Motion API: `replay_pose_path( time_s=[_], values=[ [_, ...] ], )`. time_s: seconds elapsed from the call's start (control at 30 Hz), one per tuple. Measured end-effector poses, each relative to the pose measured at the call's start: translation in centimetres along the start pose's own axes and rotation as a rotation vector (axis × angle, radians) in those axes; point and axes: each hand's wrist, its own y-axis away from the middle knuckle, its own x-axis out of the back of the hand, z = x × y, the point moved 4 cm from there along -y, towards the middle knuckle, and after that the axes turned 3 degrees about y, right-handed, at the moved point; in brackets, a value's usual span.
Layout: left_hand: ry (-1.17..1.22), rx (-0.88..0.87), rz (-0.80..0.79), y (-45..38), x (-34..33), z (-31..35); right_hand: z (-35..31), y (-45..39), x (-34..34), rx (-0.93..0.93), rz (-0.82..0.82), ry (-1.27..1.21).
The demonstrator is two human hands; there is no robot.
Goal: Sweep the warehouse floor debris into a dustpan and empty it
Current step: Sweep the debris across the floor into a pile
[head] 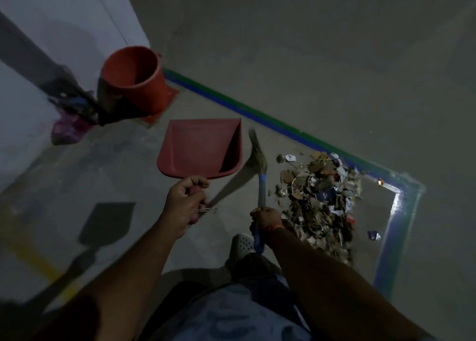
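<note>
My left hand (184,204) grips the handle of a red dustpan (198,147), which hangs above the floor with nothing in it; its shadow falls at lower left. My right hand (266,218) grips the blue handle of a short straw broom (257,157), whose bristles point up and away beside the dustpan's right edge. A pile of debris (319,201), made of dry leaves, paper scraps and wrappers, lies on the concrete floor just right of the broom.
An orange-red bucket (136,77) stands at the wall's corner on the left, with dark bags and a pink bag (68,130) beside it. A blue-green painted line (257,114) frames the debris area. My white shoe (242,245) shows below the hands.
</note>
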Motion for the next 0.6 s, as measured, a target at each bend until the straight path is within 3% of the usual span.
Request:
replay_pose_path(
  time_s=[0.3,0.6],
  values=[
    [-0.159,-0.026,-0.281,-10.5,-3.1,6.1,-1.5,0.0,-1.4,-0.035,0.207,-0.254],
    [-0.272,-0.092,-0.545,-17.9,-0.4,13.0,-10.1,1.7,-14.1,0.07,0.405,-0.46]
  ],
)
